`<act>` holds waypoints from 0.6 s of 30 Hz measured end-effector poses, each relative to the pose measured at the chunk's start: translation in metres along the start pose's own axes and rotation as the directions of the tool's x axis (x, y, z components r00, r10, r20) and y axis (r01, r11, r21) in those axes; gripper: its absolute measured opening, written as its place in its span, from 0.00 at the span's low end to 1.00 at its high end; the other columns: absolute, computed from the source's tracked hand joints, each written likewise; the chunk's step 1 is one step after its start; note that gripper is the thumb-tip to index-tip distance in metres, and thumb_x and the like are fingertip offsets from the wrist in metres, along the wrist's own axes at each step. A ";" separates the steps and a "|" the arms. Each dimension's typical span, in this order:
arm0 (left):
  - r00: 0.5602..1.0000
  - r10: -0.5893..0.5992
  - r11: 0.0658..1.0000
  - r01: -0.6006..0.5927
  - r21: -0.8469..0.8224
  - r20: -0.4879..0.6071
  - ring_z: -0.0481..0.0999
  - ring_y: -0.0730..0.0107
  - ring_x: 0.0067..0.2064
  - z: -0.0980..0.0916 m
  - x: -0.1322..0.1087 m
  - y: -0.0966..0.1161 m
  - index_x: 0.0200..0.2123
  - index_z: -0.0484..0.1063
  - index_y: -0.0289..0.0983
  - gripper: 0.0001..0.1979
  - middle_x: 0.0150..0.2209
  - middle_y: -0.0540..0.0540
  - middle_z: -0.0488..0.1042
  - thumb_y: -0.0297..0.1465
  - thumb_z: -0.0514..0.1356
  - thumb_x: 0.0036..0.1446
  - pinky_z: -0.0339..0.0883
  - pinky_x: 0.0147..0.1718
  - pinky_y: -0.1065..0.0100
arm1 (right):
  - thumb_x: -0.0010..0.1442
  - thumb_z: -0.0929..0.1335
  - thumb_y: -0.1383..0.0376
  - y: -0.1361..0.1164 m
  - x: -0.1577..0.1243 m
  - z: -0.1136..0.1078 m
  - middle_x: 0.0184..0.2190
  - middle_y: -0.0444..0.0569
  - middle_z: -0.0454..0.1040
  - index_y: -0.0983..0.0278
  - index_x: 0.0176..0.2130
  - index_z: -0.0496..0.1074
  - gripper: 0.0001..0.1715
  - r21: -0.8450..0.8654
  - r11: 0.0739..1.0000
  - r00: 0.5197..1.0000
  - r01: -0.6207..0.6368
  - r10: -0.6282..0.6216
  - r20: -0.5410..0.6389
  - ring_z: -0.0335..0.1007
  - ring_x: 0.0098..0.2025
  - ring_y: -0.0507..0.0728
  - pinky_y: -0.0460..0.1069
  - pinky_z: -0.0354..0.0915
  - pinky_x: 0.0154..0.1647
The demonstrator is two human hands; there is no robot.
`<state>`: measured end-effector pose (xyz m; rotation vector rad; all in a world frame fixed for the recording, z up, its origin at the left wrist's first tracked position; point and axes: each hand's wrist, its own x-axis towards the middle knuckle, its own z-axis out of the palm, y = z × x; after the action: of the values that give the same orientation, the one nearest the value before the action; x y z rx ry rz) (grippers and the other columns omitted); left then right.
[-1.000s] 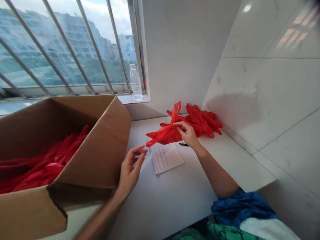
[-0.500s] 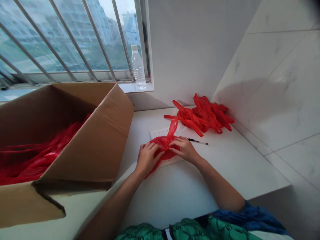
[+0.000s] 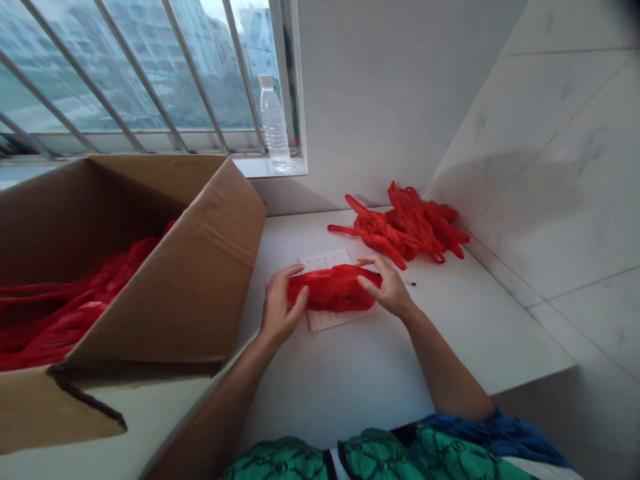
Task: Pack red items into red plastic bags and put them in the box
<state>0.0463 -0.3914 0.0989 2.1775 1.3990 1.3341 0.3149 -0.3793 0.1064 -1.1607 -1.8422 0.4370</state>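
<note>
A red plastic bag (image 3: 340,290), bunched into a wide, flat bundle, lies over a printed paper (image 3: 330,321). My left hand (image 3: 281,303) is at its left end, fingers and thumb spread apart around the edge. At the opposite end is my right hand (image 3: 393,290), its thumb in front of the red plastic and its fingers behind, also apart. Both hands cup the bundle loosely rather than pinching it; exact finger contact is hard to make out.
A pile of red plastic bags (image 3: 415,230) lies against the wall. On the left stands a cardboard box (image 3: 220,267) with more red bags (image 3: 100,300) inside. A pen (image 3: 411,284) is partly hidden behind my right hand. A water bottle (image 3: 275,127) stands on the windowsill.
Both hands have moved apart from the pinch at the middle of the red bag to its two ends. The upright strip of plastic is down, and the bag is now a wide bundle.
</note>
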 end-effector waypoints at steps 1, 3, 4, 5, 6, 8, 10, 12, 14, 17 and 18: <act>0.996 0.064 0.996 -0.069 0.065 0.066 0.69 0.57 0.56 0.002 0.000 0.008 0.57 0.66 0.41 0.21 0.54 0.41 0.72 0.36 0.59 0.62 0.58 0.56 0.56 | 0.61 0.69 0.56 -0.006 0.000 0.005 0.46 0.50 0.75 0.59 0.52 0.69 0.21 -0.024 0.999 1.000 0.022 -0.022 0.021 0.69 0.51 0.61 0.58 0.59 0.57; 0.981 0.096 0.973 -0.128 0.193 0.168 0.71 0.55 0.52 0.006 0.001 0.020 0.57 0.67 0.43 0.22 0.50 0.42 0.75 0.37 0.62 0.60 0.57 0.54 0.54 | 0.62 0.70 0.55 -0.015 0.000 0.013 0.40 0.49 0.76 0.59 0.50 0.71 0.18 -0.086 0.995 0.997 0.050 -0.045 0.057 0.71 0.47 0.61 0.57 0.60 0.54; 0.977 0.081 0.964 -0.127 0.234 0.196 0.72 0.55 0.49 0.007 0.002 0.022 0.55 0.70 0.44 0.19 0.46 0.43 0.77 0.38 0.62 0.61 0.57 0.52 0.55 | 0.63 0.69 0.56 -0.017 0.000 0.016 0.36 0.48 0.76 0.60 0.47 0.73 0.15 -0.112 0.992 0.996 0.056 -0.048 0.073 0.71 0.44 0.60 0.56 0.61 0.52; 0.977 0.063 0.961 -0.115 0.252 0.205 0.72 0.57 0.46 0.008 0.002 0.023 0.51 0.73 0.44 0.14 0.42 0.44 0.77 0.38 0.61 0.62 0.57 0.50 0.55 | 0.64 0.68 0.57 -0.019 0.000 0.018 0.33 0.47 0.75 0.60 0.43 0.75 0.11 -0.131 0.990 0.995 0.057 -0.046 0.088 0.71 0.41 0.59 0.55 0.61 0.49; 0.979 0.047 0.964 -0.097 0.247 0.200 0.73 0.58 0.44 0.008 0.003 0.022 0.46 0.75 0.44 0.10 0.38 0.46 0.78 0.37 0.59 0.63 0.57 0.49 0.56 | 0.64 0.68 0.58 -0.019 0.001 0.018 0.30 0.46 0.74 0.60 0.39 0.75 0.09 -0.139 0.989 0.994 0.054 -0.040 0.103 0.70 0.38 0.58 0.54 0.61 0.47; 0.991 0.010 0.984 -0.034 0.177 0.136 0.74 0.62 0.41 0.005 0.004 0.018 0.38 0.76 0.42 0.08 0.35 0.48 0.77 0.36 0.57 0.65 0.58 0.48 0.58 | 0.65 0.67 0.60 -0.015 0.002 0.013 0.28 0.44 0.73 0.60 0.33 0.75 0.10 -0.128 0.991 0.990 0.043 -0.025 0.137 0.69 0.35 0.56 0.53 0.60 0.44; 0.997 -0.075 0.997 0.076 0.023 -0.017 0.74 0.65 0.38 0.001 0.005 0.015 0.36 0.73 0.40 0.09 0.34 0.48 0.76 0.36 0.55 0.66 0.61 0.45 0.62 | 0.65 0.67 0.60 -0.008 0.002 0.003 0.27 0.44 0.73 0.61 0.31 0.73 0.11 -0.108 0.994 0.993 0.001 0.012 0.118 0.69 0.33 0.55 0.52 0.61 0.41; 0.962 -0.205 0.967 0.170 -0.189 -0.182 0.73 0.68 0.36 -0.005 0.005 0.015 0.37 0.71 0.39 0.10 0.34 0.49 0.74 0.37 0.54 0.66 0.64 0.40 0.66 | 0.64 0.66 0.60 0.001 0.002 -0.012 0.29 0.46 0.73 0.61 0.32 0.72 0.11 -0.097 0.993 0.998 -0.065 0.065 0.002 0.69 0.33 0.55 0.51 0.62 0.38; 0.913 -0.307 0.903 0.191 -0.385 -0.269 0.72 0.70 0.35 -0.009 0.005 0.017 0.39 0.68 0.39 0.10 0.34 0.48 0.72 0.39 0.55 0.65 0.65 0.36 0.69 | 0.63 0.66 0.59 0.006 0.001 -0.026 0.31 0.47 0.73 0.62 0.33 0.71 0.10 -0.094 0.989 0.983 -0.117 0.103 -0.150 0.69 0.33 0.56 0.51 0.64 0.36; 0.906 -0.335 0.832 0.154 -0.533 -0.260 0.73 0.70 0.39 -0.014 0.002 0.027 0.44 0.67 0.40 0.11 0.39 0.47 0.72 0.39 0.59 0.62 0.68 0.39 0.70 | 0.62 0.66 0.59 -0.007 -0.003 -0.039 0.33 0.48 0.73 0.62 0.34 0.69 0.09 -0.135 0.984 0.936 -0.117 0.064 -0.345 0.70 0.35 0.56 0.52 0.66 0.39; 0.914 -0.324 0.828 0.150 -0.540 -0.243 0.74 0.69 0.40 -0.015 0.001 0.031 0.47 0.66 0.40 0.13 0.42 0.46 0.72 0.38 0.59 0.62 0.69 0.41 0.69 | 0.63 0.67 0.59 -0.017 -0.004 -0.040 0.34 0.48 0.73 0.61 0.36 0.69 0.08 -0.151 0.985 0.912 -0.088 0.019 -0.410 0.71 0.37 0.57 0.53 0.67 0.41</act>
<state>0.0530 -0.4105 0.1266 1.4303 1.1813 1.7743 0.3393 -0.3980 0.1379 -1.3056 -1.5033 0.0589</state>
